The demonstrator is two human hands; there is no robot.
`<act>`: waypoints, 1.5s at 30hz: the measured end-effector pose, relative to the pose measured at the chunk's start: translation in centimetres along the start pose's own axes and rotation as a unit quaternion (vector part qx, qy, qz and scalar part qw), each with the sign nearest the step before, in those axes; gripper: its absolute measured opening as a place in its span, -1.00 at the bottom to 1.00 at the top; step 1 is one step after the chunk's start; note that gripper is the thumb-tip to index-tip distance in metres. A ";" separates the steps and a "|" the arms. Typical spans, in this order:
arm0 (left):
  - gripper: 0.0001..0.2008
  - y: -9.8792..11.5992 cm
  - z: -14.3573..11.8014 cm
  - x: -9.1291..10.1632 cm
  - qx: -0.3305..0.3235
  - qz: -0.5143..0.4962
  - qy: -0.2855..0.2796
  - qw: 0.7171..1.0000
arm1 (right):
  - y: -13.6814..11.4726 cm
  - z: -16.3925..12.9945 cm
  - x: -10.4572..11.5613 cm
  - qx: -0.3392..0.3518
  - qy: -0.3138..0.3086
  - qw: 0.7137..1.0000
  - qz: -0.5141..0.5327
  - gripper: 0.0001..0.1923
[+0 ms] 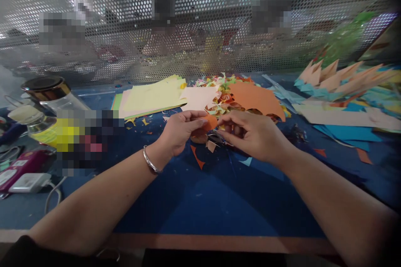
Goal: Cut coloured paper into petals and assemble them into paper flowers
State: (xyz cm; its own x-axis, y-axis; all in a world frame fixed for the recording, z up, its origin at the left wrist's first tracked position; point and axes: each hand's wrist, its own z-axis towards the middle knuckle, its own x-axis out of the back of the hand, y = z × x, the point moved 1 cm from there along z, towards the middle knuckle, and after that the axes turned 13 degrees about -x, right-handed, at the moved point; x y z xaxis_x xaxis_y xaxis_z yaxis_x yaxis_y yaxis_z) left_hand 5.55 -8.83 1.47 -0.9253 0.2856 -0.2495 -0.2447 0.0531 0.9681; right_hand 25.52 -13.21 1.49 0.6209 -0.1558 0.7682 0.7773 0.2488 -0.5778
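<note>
Between the thumb and fingers of my left hand [178, 131] is a small orange paper piece [211, 122] with a rounded edge. My right hand [250, 133] is curled, its fingertips at the right edge of that same piece. How firmly the right fingers grip it is hard to see. Just behind both hands lie a pale pink sheet [200, 96] and an orange sheet [255, 98] with scalloped cut edges. A heap of colourful paper offcuts [223, 102] sits between them. Under the hands lies an orange scrap [197, 157] on the blue tabletop [200, 200].
A stack of pale yellow sheets [150, 96] lies back left. Folded peach paper spikes [335, 77] stand back right, near blue sheets [351, 131]. At left are a lidded jar [46, 87], a bottle [28, 114] and a white charger [29, 182]. A perforated metal screen [194, 21] closes off the back.
</note>
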 end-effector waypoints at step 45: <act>-0.69 -1.1 -1.4 -1.4 -0.091 -0.045 -0.076 0.992 | -0.7 -0.1 0.0 -0.030 0.000 0.992 0.120 -0.84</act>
State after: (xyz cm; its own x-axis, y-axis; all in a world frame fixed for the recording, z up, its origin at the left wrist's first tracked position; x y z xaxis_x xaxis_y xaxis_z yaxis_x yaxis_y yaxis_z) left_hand 6.65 -10.63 0.74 -0.8464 0.4290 -0.3155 -0.3857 -0.0854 0.9187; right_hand 25.01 -13.49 1.83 0.7888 -0.0994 0.6065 0.6118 0.2210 -0.7595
